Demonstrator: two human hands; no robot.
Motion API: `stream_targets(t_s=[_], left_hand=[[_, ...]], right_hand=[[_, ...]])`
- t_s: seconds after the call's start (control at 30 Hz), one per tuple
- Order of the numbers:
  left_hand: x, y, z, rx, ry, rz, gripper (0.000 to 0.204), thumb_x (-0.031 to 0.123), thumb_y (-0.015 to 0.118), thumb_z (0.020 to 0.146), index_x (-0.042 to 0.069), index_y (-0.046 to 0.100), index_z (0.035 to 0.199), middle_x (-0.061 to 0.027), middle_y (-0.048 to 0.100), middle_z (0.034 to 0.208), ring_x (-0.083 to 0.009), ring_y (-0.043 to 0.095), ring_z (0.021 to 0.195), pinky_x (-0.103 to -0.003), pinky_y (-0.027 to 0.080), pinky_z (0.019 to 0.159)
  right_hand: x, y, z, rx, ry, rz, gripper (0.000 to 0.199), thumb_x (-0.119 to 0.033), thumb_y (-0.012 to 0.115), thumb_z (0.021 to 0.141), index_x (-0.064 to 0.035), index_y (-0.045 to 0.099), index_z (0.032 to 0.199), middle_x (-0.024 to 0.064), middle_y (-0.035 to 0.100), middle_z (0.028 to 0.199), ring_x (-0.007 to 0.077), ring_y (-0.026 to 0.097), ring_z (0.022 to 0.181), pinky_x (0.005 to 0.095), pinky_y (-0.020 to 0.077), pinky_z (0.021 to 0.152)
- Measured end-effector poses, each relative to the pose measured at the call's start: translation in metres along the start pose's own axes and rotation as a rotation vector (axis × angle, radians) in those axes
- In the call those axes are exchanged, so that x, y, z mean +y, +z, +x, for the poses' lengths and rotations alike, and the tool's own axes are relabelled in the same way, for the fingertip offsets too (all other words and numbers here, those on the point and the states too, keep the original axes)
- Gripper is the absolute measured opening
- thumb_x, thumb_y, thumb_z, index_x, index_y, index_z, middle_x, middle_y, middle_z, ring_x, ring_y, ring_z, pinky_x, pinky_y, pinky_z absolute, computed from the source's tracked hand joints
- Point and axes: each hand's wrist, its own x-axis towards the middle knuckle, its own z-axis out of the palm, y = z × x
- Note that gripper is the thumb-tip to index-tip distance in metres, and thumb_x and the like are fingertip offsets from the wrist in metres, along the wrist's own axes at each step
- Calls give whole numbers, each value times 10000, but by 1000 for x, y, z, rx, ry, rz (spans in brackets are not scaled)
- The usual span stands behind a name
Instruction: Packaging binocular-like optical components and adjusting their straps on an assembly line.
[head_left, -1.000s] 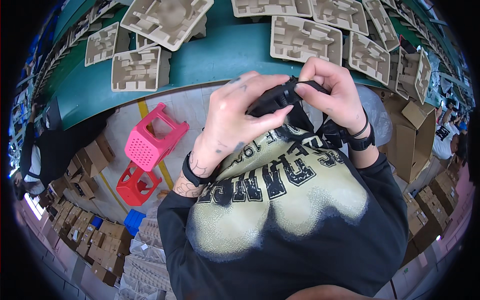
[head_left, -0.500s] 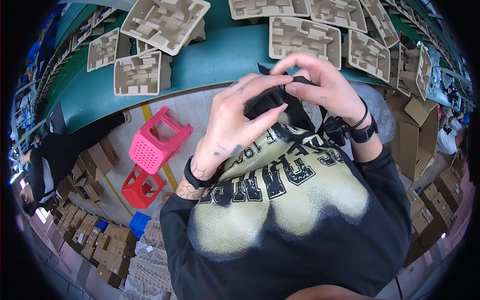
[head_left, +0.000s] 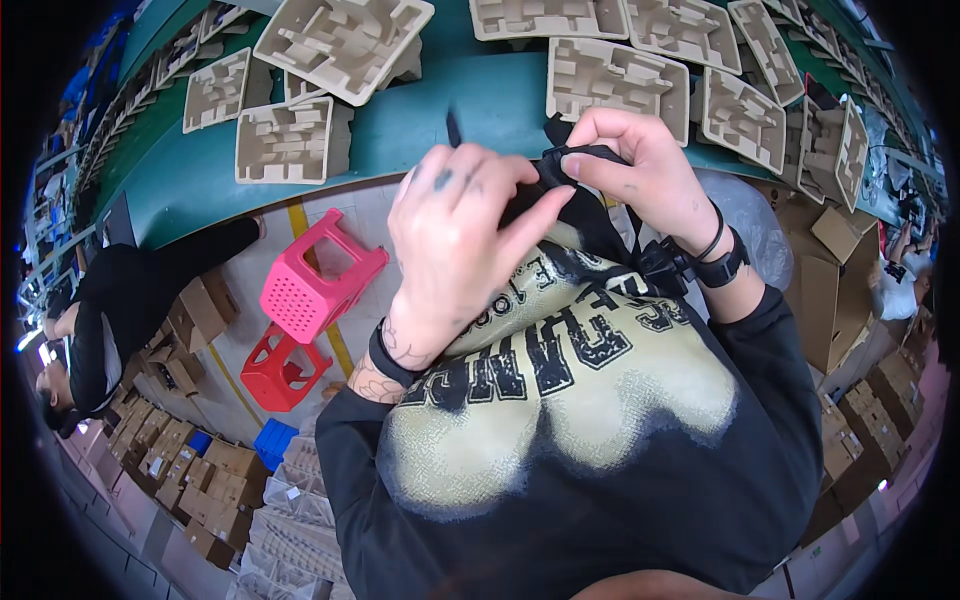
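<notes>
A black strap (head_left: 598, 153) is bunched up in front of my chest, just short of the table edge. My right hand (head_left: 640, 175) pinches it between thumb and bent fingers. My left hand (head_left: 455, 225) is curled round the strap's other side, its back toward me, so most of what it grips is hidden. Beyond its knuckles a narrow black strap end (head_left: 453, 127) sticks up, blurred. Dark folds of the same material hang below the hands against my printed shirt (head_left: 590, 360). Beside my right wrist sits a black clip-like piece (head_left: 665, 265).
Moulded pulp trays (head_left: 285, 142) lie along the green table (head_left: 440, 100), several at its right end. A pink stool (head_left: 320, 280) and a red stool (head_left: 285, 375) stand on the floor at left, near a person in dark clothes (head_left: 110, 310). An open carton (head_left: 835, 280) is at right.
My left hand has turned over and its fingers have curled in, hiding the ridged black piece it was holding. A strap end now rises beyond it. My right hand keeps its pinch.
</notes>
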Motion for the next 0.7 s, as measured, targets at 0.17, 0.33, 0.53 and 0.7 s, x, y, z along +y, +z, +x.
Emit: stream_targets(t_s=[0.17,0.33,0.53,0.7], left_hand=[[13,-7,8,-128,-267,-51,180,222,775,691,102,648,733,4,559,655,-169,571,641,-319,448,532],[20,-10,9,-214,-375,11,183,252,758,710,99,662,739,-12,572,650,-177,584,646,-325,455,534],[12,1,4,-225,-628,-271,144,184,726,723,52,679,755,-40,606,659,-183,582,569,-304,449,523],[8,6,-1,-102,-632,-349,110,127,713,700,30,671,733,-42,580,622,-127,547,528,-258,425,501]], right_hand=[[3,0,1,10,-34,-83,57,-44,624,877,4,593,873,-9,643,807,10,558,728,172,445,628],[4,5,-3,55,-34,-142,60,-53,636,870,0,606,867,-26,629,780,-3,532,715,165,427,618],[7,12,-1,131,-93,-194,64,-55,635,866,6,613,865,-36,602,741,-6,503,674,162,410,596],[7,15,2,138,-61,-200,73,-64,637,865,6,617,865,-38,611,747,-6,511,674,164,405,585]])
